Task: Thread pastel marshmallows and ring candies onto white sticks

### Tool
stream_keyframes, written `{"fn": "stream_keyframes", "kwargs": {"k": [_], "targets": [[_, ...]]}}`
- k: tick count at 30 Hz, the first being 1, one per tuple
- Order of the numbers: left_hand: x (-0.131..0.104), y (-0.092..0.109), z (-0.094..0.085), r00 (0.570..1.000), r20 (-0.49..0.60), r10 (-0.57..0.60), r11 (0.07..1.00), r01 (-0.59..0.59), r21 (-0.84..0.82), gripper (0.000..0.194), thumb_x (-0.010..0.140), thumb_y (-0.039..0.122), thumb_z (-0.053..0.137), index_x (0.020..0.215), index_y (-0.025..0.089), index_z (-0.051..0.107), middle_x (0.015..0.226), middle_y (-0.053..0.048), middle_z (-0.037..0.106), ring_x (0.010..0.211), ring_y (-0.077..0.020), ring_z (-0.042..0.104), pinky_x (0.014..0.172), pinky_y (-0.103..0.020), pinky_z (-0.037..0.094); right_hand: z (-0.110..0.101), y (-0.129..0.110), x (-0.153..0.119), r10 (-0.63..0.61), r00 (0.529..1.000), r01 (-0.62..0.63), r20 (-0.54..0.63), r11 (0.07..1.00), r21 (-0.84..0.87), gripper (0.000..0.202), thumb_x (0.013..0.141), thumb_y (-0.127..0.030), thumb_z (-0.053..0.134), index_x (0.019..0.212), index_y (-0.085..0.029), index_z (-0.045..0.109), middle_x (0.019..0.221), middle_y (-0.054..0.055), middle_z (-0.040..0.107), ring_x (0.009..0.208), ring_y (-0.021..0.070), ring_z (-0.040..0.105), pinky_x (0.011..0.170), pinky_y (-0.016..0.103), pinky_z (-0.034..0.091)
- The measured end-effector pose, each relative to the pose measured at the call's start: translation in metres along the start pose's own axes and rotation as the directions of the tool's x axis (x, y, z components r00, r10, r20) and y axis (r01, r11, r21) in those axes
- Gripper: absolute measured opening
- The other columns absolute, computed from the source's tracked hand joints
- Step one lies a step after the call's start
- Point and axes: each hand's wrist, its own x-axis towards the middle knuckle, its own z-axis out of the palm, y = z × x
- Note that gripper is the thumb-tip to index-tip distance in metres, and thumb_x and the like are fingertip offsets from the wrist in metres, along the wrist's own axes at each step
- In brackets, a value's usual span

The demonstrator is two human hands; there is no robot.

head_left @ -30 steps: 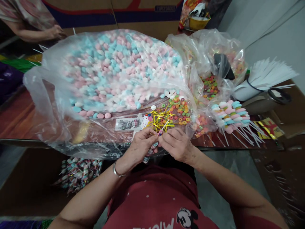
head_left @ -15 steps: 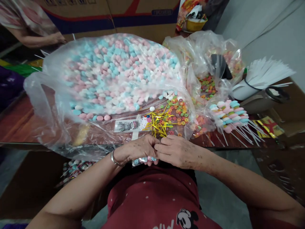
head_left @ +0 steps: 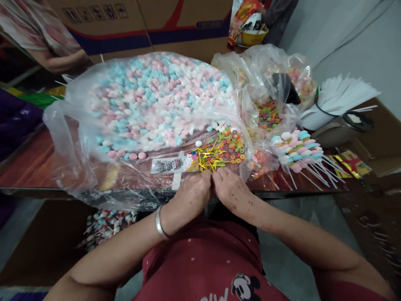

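Note:
My left hand and my right hand meet at the table's front edge, fingers closed in pinches. What they hold between them is hidden. Just beyond the fingertips lie gold twist ties, beside ring-shaped candies in green, orange and red. A printed clear packet lies left of the ties. Behind spreads a large clear bag of pink, blue and white candies. Skewered candies on white sticks lie at the right.
White sticks stand in a cup beside a dark-lidded container. Cartons rise behind the bag. Another person's arm is at the upper left. Wrapped candy skewers fill a box below the table's left side.
My hands have moved slightly forward and turned, with fingertips now by the ties. The small candy-filled packet seen under my left hand is now hidden. The whole view has shifted slightly.

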Motion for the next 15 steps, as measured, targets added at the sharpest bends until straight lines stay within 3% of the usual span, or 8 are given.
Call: {"fn": "stream_keyframes", "kwargs": {"k": [2,4,6,8,10,12,13,15], "targets": [[0.002,0.004,0.004,0.992,-0.117,0.051,0.984,-0.029,0.178,0.018,0.08,0.002,0.046,0.079,0.016,0.058,0.068,-0.007,0.061,0.058,-0.019,0.054,0.056,-0.027,0.04,0.01,0.003,0.004,0.183,0.98,-0.168,-0.077,0.972,0.164,0.02,0.089,-0.013,0.041,0.081,-0.017,0.058,0.075,0.007,0.06,0.069,0.0181,0.051,0.061,0.028,0.038],[0.006,0.003,0.006,0.965,-0.219,0.143,0.959,-0.081,0.27,0.019,0.087,0.007,0.042,0.08,0.015,0.059,0.07,-0.008,0.06,0.062,-0.0196,0.056,0.059,-0.027,0.04,0.017,0.003,0.01,0.365,0.919,-0.273,-0.149,0.862,0.427,0.016,0.091,-0.02,0.043,0.084,-0.019,0.057,0.078,0.005,0.061,0.072,0.0169,0.054,0.065,0.028,0.041],[0.01,-0.002,0.009,0.924,-0.311,0.223,0.945,-0.126,0.303,0.022,0.092,0.013,0.041,0.084,0.015,0.061,0.071,-0.008,0.061,0.065,-0.0194,0.057,0.062,-0.027,0.041,0.02,-0.002,0.016,0.556,0.822,-0.328,-0.123,0.639,0.696,0.013,0.089,-0.027,0.047,0.083,-0.02,0.056,0.074,0.002,0.06,0.069,0.0149,0.054,0.064,0.026,0.043],[0.013,-0.012,0.011,0.884,-0.383,0.267,0.946,-0.166,0.277,0.021,0.093,0.017,0.043,0.092,0.014,0.064,0.075,-0.009,0.062,0.07,-0.0198,0.058,0.066,-0.028,0.042,0.02,-0.009,0.023,0.679,0.732,-0.34,0.054,0.296,0.892,0.016,0.085,-0.034,0.053,0.076,-0.021,0.053,0.06,-0.003,0.05,0.056,0.0114,0.047,0.052,0.023,0.039],[0.012,-0.022,0.011,0.855,-0.427,0.293,0.953,-0.225,0.202,0.019,0.092,0.018,0.048,0.099,0.015,0.066,0.085,-0.012,0.065,0.081,-0.0215,0.06,0.075,-0.032,0.044,0.017,-0.014,0.03,0.667,0.687,-0.312,0.288,-0.087,0.946,0.024,0.078,-0.039,0.06,0.068,-0.021,0.047,0.05,-0.009,0.035,0.043,0.0073,0.032,0.04,0.02,0.028],[0.006,-0.029,0.009,0.839,-0.463,0.287,0.958,-0.266,0.111,0.02,0.089,0.018,0.053,0.104,0.018,0.067,0.099,-0.015,0.066,0.095,-0.0243,0.06,0.088,-0.038,0.043,0.011,-0.014,0.035,0.589,0.683,-0.271,0.432,-0.346,0.898,0.031,0.07,-0.039,0.067,0.064,-0.021,0.043,0.048,-0.011,0.028,0.039,0.004,0.022,0.035,0.017,0.019],[0.002,-0.03,0.008,0.838,-0.479,0.261,0.962,-0.265,0.061,0.02,0.088,0.019,0.056,0.104,0.019,0.067,0.102,-0.015,0.066,0.098,-0.0254,0.059,0.091,-0.04,0.041,0.007,-0.012,0.037,0.564,0.687,-0.253,0.457,-0.405,0.879,0.032,0.067,-0.037,0.069,0.063,-0.021,0.042,0.048,-0.012,0.029,0.039,0.0029,0.02,0.035,0.016,0.017],[-0.007,-0.028,0.006,0.861,-0.487,0.149,0.971,-0.221,-0.094,0.021,0.084,0.025,0.063,0.103,0.019,0.068,0.098,-0.014,0.068,0.095,-0.0257,0.06,0.09,-0.041,0.041,0.0,-0.01,0.037,0.566,0.698,-0.218,0.438,-0.414,0.883,0.028,0.066,-0.034,0.07,0.066,-0.02,0.045,0.049,-0.011,0.033,0.039,0.002,0.019,0.035,0.015,0.015]]}}
